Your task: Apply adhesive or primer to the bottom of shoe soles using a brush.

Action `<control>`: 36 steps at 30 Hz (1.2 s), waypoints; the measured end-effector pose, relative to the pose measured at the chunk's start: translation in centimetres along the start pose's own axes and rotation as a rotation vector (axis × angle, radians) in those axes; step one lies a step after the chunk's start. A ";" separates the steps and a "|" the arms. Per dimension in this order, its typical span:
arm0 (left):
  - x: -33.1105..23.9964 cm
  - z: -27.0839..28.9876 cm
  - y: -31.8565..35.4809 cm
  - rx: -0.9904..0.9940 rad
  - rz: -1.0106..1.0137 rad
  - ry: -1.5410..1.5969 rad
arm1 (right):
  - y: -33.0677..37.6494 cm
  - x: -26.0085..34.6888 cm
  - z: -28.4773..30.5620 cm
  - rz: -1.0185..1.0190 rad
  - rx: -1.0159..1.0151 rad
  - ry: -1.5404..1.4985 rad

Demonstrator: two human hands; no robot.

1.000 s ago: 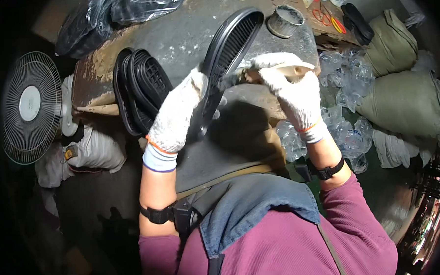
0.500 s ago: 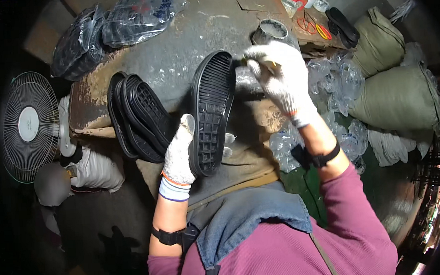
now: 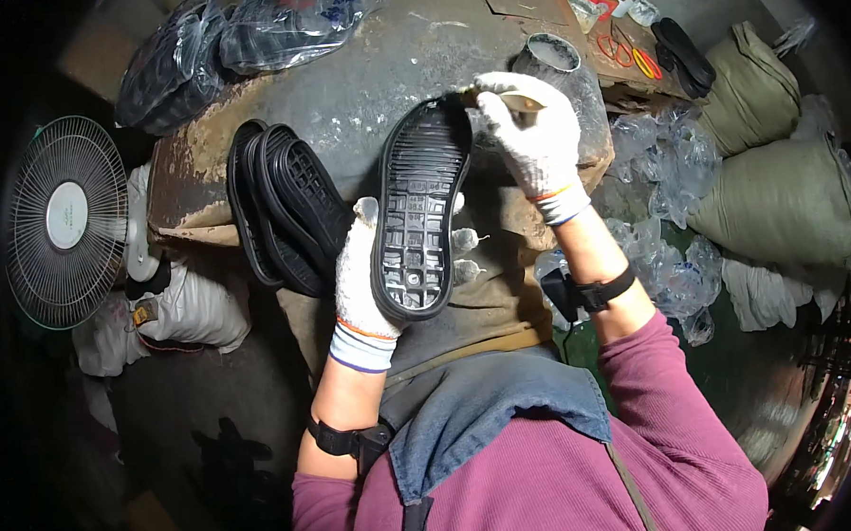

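Observation:
My left hand [image 3: 358, 285], in a white knit glove, grips a black shoe sole [image 3: 416, 214] by its left side, with fingertips showing past its right edge. The sole stands nearly upright, its ribbed and gridded inner face turned toward me. In my gloved right hand [image 3: 542, 139] is a small brush [image 3: 523, 102], pinched by its pale handle; its dark tip is at the sole's top right edge. Whether the tip touches is hard to tell. Several more black soles [image 3: 294, 200] lean together left of my left hand, at the table's front edge.
On the worn table [image 3: 416, 52] a grey-coated cup [image 3: 546, 56] stands beyond my right hand. Plastic-bagged black items [image 3: 292, 29] lie at the back left. Scissors [image 3: 617, 50] rest at the back right. A fan [image 3: 66, 217] stands left; green sacks [image 3: 779, 198] and clear bags [image 3: 668, 264] lie right.
My right hand has moved with the brush up to the sole's top edge. The sole is turned a little more toward the light. The whole view has shifted slightly.

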State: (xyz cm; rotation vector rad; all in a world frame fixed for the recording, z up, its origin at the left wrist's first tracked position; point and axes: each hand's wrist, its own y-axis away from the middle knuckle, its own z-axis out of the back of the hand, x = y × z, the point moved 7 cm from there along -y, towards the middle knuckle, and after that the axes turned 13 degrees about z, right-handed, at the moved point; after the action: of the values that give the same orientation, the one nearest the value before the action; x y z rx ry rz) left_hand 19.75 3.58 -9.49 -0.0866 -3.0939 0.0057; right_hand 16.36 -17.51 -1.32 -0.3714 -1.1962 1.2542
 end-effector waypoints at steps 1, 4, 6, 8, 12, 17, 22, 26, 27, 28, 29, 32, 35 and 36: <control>0.2 0.0 -0.1 -0.010 0.009 0.028 | 0.7 -0.1 -0.4 -0.031 0.007 0.015; 0.3 0.3 -0.1 -0.016 0.000 0.026 | 1.6 2.5 -2.5 -0.055 0.029 -0.210; 0.2 1.9 0.8 -0.070 -0.055 -0.014 | 2.0 6.4 -2.8 0.158 0.154 -0.059; -0.5 2.0 1.1 -0.036 -0.073 0.017 | 1.3 5.7 -1.8 0.106 0.056 -0.202; 0.7 0.1 -0.7 0.077 0.047 0.143 | 2.3 -2.1 -1.5 -0.310 -0.023 -0.404; 0.7 1.6 -0.4 0.005 -0.023 0.027 | 3.6 1.6 -5.1 -0.394 0.232 -0.749; 0.2 1.3 0.1 0.090 -0.149 0.006 | 3.4 6.7 -3.9 0.025 0.355 -0.537; -0.5 2.2 -0.3 0.075 -0.167 0.063 | 3.9 10.1 -2.1 0.168 0.399 -0.454; -0.7 1.3 0.1 0.226 -0.080 0.102 | 3.9 11.5 -1.9 0.247 0.436 -0.449; -1.3 1.3 0.0 0.222 -0.085 0.108 | 4.0 11.9 -1.8 0.242 0.441 -0.454; -2.2 1.5 0.1 0.141 -0.157 0.004 | 4.4 12.7 -1.6 0.302 0.473 -0.425; -6.3 2.0 1.5 0.068 -0.294 -0.100 | 5.1 13.4 -0.7 0.385 0.522 -0.431; -7.1 -1.0 1.9 -0.040 -0.214 -0.601 | 5.4 11.1 0.4 0.163 0.669 -0.595; -7.0 -2.8 2.0 -0.011 -0.273 -0.602 | 6.1 9.7 0.5 -0.255 0.516 -0.843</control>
State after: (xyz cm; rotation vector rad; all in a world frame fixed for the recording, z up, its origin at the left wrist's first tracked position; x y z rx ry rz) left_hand 26.93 5.21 -6.99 0.4150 -3.6723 0.0055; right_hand 11.35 -7.23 -1.22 0.7407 -1.4745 1.4740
